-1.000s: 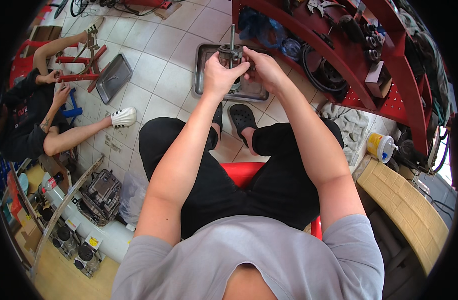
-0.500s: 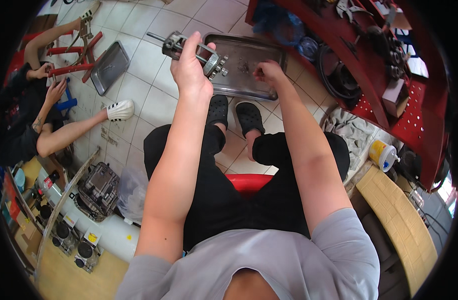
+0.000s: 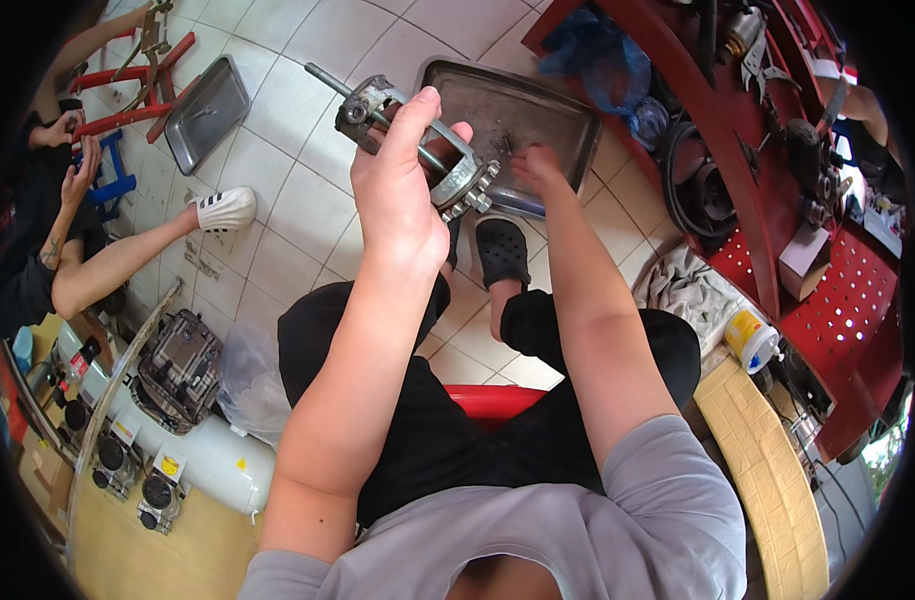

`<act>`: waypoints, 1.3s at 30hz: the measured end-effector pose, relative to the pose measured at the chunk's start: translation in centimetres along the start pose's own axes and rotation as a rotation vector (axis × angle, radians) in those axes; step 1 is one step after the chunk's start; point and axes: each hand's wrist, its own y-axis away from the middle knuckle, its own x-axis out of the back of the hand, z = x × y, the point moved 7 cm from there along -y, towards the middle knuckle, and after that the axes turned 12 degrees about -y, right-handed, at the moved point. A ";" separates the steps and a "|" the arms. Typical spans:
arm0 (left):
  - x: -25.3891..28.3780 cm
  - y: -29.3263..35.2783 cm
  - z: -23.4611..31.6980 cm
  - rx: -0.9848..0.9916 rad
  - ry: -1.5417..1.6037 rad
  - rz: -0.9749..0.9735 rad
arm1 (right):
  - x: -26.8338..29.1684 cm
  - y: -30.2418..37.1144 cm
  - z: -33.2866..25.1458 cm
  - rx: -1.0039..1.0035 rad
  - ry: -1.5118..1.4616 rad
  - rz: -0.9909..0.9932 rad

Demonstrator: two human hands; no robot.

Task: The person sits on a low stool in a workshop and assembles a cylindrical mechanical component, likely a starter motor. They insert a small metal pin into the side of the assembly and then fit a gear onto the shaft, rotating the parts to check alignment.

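Note:
My left hand is wrapped round a metal mechanical assembly with a cylindrical housing, a long thin rod poking out at its far left end and a toothed gear-like ring at its near right end. Right of it, my right hand hangs over the shallow metal tray, fingers curled downward. Small dark metal bits lie in the tray just left of those fingertips. Whether the fingertips hold any of them I cannot make out.
A red metal rack with tools stands to the right, a blue plastic bag beside it. At left a person sits near a second tray. A white cylindrical tank lies lower left; a yellow-labelled tub stands at right.
My left hand has brought the metal assembly slightly nearer and to the right, turning it a little. My right hand stays over the tray, slightly lower in view. The whole view has shifted.

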 end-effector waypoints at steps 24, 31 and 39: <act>-2.6 2.2 -0.9 0.014 0.046 -0.253 | 1.4 3.7 -6.0 0.377 0.651 0.052; -4.3 5.6 1.0 -0.226 -0.020 -0.434 | -3.4 19.2 -16.2 0.702 0.560 -0.135; -3.8 9.4 0.5 -0.002 0.463 -0.485 | -2.0 42.6 -15.2 0.960 0.498 -0.218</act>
